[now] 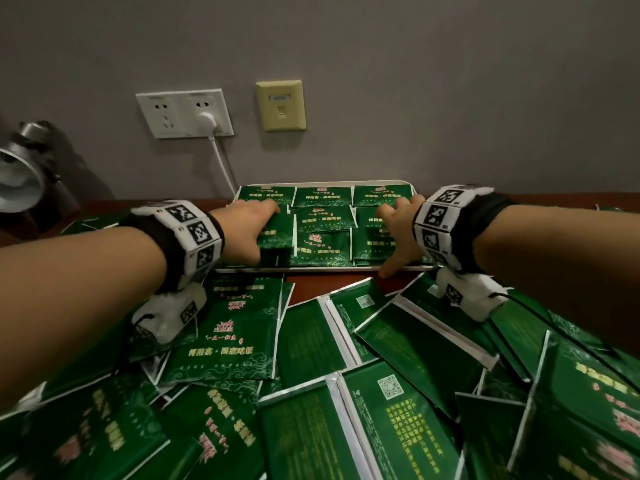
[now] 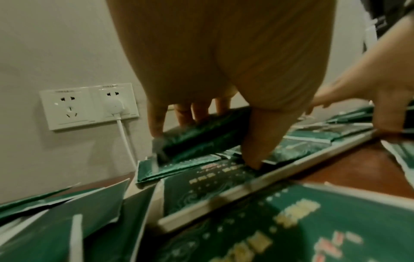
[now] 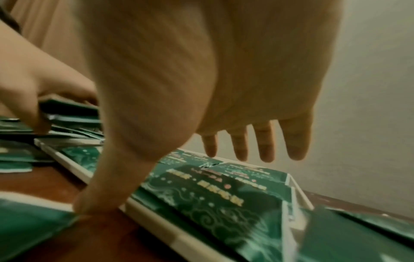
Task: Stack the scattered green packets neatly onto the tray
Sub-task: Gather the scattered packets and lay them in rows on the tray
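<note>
A white tray stands at the back of the table against the wall, lined with rows of green packets. My left hand is over the tray's left column. In the left wrist view it grips one green packet between fingers and thumb, tilted just above the packets lying there. My right hand hovers over the right column with straight, spread fingers and holds nothing. Its thumb touches the table at the tray's front rim. Scattered green packets cover the near table.
A double wall socket with a white plug and cable sits behind the tray's left end, a beige wall plate beside it. A metal lamp stands at far left. A strip of brown table shows before the tray.
</note>
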Action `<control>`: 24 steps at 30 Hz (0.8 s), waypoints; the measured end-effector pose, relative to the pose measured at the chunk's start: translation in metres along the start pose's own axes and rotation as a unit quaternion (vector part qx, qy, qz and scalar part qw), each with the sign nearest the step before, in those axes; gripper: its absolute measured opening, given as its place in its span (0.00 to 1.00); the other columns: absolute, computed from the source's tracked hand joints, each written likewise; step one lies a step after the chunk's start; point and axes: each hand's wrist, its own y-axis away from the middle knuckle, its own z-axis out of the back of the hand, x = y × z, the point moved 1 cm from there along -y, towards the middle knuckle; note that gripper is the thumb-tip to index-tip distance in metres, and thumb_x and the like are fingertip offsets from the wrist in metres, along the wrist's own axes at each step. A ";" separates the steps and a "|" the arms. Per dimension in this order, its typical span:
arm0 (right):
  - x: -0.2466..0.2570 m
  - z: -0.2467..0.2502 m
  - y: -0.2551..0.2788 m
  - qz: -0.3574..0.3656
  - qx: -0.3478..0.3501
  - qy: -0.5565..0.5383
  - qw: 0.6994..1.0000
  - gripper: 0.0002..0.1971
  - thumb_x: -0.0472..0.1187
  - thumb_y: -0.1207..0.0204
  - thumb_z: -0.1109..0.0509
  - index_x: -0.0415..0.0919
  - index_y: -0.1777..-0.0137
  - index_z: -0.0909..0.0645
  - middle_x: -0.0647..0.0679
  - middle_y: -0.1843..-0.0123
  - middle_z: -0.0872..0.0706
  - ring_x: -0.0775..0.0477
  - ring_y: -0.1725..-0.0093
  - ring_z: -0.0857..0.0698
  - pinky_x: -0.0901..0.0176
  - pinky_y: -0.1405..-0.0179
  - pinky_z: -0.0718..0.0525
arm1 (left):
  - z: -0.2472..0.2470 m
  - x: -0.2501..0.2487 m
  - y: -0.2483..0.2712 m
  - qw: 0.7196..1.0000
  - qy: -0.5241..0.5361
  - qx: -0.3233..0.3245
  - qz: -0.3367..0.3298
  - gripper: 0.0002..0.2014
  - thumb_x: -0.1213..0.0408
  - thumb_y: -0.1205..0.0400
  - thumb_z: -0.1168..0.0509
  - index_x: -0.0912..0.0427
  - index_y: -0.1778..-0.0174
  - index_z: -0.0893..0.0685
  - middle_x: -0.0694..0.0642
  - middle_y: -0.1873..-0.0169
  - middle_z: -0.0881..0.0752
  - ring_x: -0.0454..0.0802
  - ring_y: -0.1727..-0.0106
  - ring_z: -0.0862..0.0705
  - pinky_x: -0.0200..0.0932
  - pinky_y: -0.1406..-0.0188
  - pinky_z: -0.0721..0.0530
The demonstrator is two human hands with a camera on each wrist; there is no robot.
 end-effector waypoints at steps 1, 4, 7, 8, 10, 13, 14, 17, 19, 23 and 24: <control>0.004 0.001 0.001 0.015 0.002 -0.007 1.000 0.62 0.81 0.47 0.31 0.48 0.17 0.46 0.40 0.25 0.29 0.34 0.31 0.24 0.35 0.35 0.21 | -0.004 0.001 -0.001 1.000 -0.021 0.012 -0.012 0.38 0.55 0.33 0.21 0.55 0.29 0.31 0.57 0.37 0.21 0.55 0.36 0.22 0.49 0.34 0.22; 0.017 -0.005 0.003 0.068 0.026 -0.029 0.997 0.54 0.77 0.34 0.36 0.50 0.15 0.50 0.42 0.20 0.32 0.36 0.27 0.26 0.40 0.30 0.25 | -0.014 0.001 -0.006 0.997 -0.048 0.048 -0.023 0.47 0.49 0.38 0.17 0.54 0.26 0.33 0.54 0.34 0.24 0.54 0.33 0.25 0.49 0.30 0.26; 0.025 -0.014 0.002 0.065 0.047 -0.038 0.996 0.48 0.70 0.25 0.37 0.46 0.14 0.51 0.42 0.19 0.32 0.38 0.26 0.26 0.49 0.32 0.26 | -0.016 0.007 -0.010 0.997 -0.058 0.055 -0.011 0.49 0.47 0.38 0.17 0.53 0.24 0.35 0.55 0.32 0.25 0.54 0.32 0.26 0.50 0.30 0.26; 0.025 -0.015 0.002 0.061 0.042 -0.039 0.996 0.46 0.69 0.24 0.37 0.46 0.14 0.50 0.42 0.20 0.31 0.38 0.27 0.25 0.50 0.33 0.26 | -0.016 0.010 -0.010 0.996 -0.067 0.057 -0.006 0.51 0.46 0.39 0.17 0.53 0.24 0.36 0.55 0.31 0.25 0.54 0.31 0.26 0.51 0.29 0.26; 0.026 -0.015 0.004 0.049 0.032 -0.024 0.998 0.47 0.72 0.25 0.40 0.46 0.14 0.50 0.41 0.19 0.34 0.36 0.26 0.26 0.47 0.32 0.25 | -0.014 0.014 -0.011 0.995 -0.081 0.061 0.004 0.54 0.44 0.40 0.17 0.54 0.22 0.37 0.57 0.31 0.26 0.56 0.30 0.27 0.55 0.28 0.27; 0.032 -0.012 0.013 0.048 0.012 -0.007 0.999 0.50 0.76 0.30 0.41 0.48 0.15 0.50 0.39 0.17 0.38 0.32 0.23 0.30 0.38 0.28 0.27 | -0.015 0.014 -0.010 0.994 -0.081 0.066 0.014 0.54 0.45 0.39 0.17 0.54 0.20 0.39 0.60 0.29 0.27 0.59 0.29 0.28 0.55 0.27 0.28; 0.035 -0.009 0.019 0.059 0.003 -0.010 0.998 0.49 0.77 0.30 0.41 0.49 0.15 0.47 0.40 0.18 0.36 0.33 0.24 0.30 0.37 0.28 0.27 | -0.015 0.013 -0.010 0.994 -0.088 0.064 0.015 0.55 0.46 0.38 0.18 0.53 0.19 0.40 0.60 0.28 0.28 0.60 0.28 0.29 0.56 0.26 0.29; 0.043 0.002 0.042 0.133 -0.020 -0.013 0.991 0.45 0.76 0.33 0.37 0.50 0.21 0.35 0.45 0.28 0.25 0.39 0.32 0.25 0.43 0.34 0.23 | -0.014 0.012 -0.005 0.991 -0.123 0.043 0.040 0.57 0.47 0.36 0.18 0.50 0.16 0.46 0.62 0.25 0.32 0.63 0.25 0.32 0.57 0.25 0.30; 0.045 0.007 0.059 0.197 0.002 -0.004 0.980 0.42 0.71 0.35 0.29 0.53 0.24 0.32 0.50 0.32 0.24 0.44 0.34 0.27 0.50 0.40 0.23 | -0.010 0.008 0.003 0.987 -0.146 0.028 0.055 0.58 0.47 0.36 0.18 0.48 0.16 0.48 0.62 0.25 0.33 0.64 0.25 0.34 0.60 0.26 0.31; 0.047 0.002 0.085 0.213 0.080 0.069 0.971 0.45 0.63 0.39 0.20 0.54 0.24 0.35 0.52 0.32 0.25 0.47 0.35 0.29 0.57 0.51 0.29 | -0.002 -0.009 0.029 0.992 -0.123 -0.007 0.030 0.51 0.48 0.31 0.21 0.47 0.17 0.46 0.62 0.26 0.31 0.62 0.26 0.33 0.59 0.27 0.29; 0.048 -0.001 0.090 0.216 0.082 0.092 0.969 0.45 0.62 0.38 0.20 0.53 0.24 0.36 0.51 0.32 0.24 0.46 0.35 0.29 0.57 0.52 0.29 | 0.000 -0.016 0.039 0.993 -0.117 -0.013 0.020 0.49 0.48 0.29 0.22 0.47 0.17 0.45 0.61 0.27 0.31 0.61 0.26 0.33 0.57 0.28 0.29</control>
